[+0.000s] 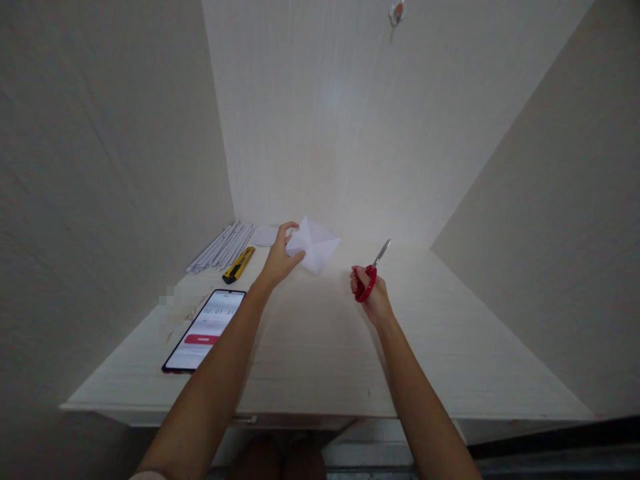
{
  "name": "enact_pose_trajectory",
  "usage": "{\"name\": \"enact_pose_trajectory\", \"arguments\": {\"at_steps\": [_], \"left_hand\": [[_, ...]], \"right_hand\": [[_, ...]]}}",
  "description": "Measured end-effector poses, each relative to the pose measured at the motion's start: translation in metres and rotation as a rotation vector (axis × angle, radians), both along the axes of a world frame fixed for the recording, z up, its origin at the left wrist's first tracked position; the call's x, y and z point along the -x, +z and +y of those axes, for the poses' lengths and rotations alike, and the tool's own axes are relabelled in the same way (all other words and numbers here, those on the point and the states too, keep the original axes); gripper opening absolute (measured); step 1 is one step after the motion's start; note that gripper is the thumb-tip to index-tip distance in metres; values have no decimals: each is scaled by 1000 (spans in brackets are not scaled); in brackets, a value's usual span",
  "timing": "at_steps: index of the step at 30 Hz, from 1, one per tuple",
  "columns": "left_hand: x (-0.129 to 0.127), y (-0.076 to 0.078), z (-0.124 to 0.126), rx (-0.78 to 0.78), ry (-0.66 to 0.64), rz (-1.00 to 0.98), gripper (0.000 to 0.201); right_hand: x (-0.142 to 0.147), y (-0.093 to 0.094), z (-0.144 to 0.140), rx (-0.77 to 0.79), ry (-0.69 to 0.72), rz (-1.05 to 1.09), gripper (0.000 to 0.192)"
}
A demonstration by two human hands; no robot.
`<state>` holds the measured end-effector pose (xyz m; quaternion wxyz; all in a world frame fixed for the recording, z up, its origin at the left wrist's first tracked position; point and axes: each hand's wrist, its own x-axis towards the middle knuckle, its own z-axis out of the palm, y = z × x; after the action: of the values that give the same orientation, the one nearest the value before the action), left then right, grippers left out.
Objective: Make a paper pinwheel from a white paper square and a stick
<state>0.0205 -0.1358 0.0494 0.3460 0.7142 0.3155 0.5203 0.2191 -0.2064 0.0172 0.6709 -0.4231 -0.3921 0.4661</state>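
My left hand (pixel 285 257) is closed on a folded piece of white paper (pixel 317 247), pinching its left edge between thumb and fingers. The paper has pointed corners and crease lines, and it is held above the table. To the right, my right hand (pixel 370 290) grips a pair of scissors (pixel 367 285) by the red handles. The metal blades look closed together and point up and to the right, away from the paper. A gap separates the scissors from the paper.
A pale wooden table (pixel 320 347) sits between walls on three sides. Folded papers (pixel 223 247) are stacked at the back left, with a flat white sheet (pixel 263 236) beside them. Closer in lie a yellow box cutter (pixel 239 265) and a phone (pixel 200 333) showing a timer, partly covered by my left forearm.
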Motion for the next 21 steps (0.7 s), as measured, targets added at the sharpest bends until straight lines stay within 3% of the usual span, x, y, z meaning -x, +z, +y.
{"name": "enact_pose_trajectory", "arguments": {"at_steps": [7, 21], "left_hand": [[-24, 0, -15, -4, -84, 71, 58], [-29, -1, -20, 301, -355, -57, 77]], "right_hand": [[16, -5, -1, -21, 58, -105, 27], [14, -7, 1, -90, -56, -92, 26]]}}
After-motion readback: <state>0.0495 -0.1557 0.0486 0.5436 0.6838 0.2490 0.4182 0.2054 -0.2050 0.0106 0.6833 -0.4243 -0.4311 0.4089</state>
